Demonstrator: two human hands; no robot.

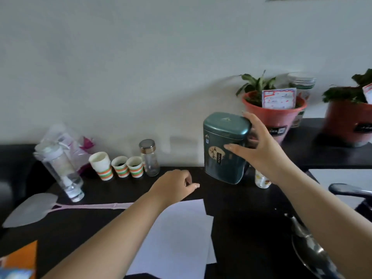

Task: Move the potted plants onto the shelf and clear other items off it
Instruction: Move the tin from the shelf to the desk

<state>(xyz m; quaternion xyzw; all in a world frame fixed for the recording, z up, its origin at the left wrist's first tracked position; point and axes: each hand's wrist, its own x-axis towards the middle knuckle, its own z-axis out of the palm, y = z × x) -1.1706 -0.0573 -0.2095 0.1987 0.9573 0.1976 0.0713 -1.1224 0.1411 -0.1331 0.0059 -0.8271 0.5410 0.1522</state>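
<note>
1. A dark green tea tin (224,148) is grasped by the right hand (254,147); the thumb lies across the front label and the other fingers wrap round the right side. The tin is tilted, and whether its base touches the dark worktop (241,208) cannot be told.
2. Chinese characters are printed on a round beige label on the front of the tin; they are too blurred to be read. A small pale emblem is seen on the lid.
3. The left hand (173,187) is loosely curled and released, with nothing held; it is placed low over the worktop just beyond the white paper sheets (177,238).
4. Two potted plants are located on the raised black shelf (332,156) at the right. The near pot (275,117) is salmon-coloured, and a hand-decorated card (278,98) with illegible writing is set in it. The far pot (348,125) is red; a dark label on it cannot be read.
5. A stack of printed paper cups (302,85) is seen behind the near pot.
6. Three striped paper cups (118,166), a glass jar with a metal cap (149,158) and a clear bottle (60,168) are lined up at the rear left of the worktop.
7. A pink fly swatter (40,208) is laid flat at the left.
</note>
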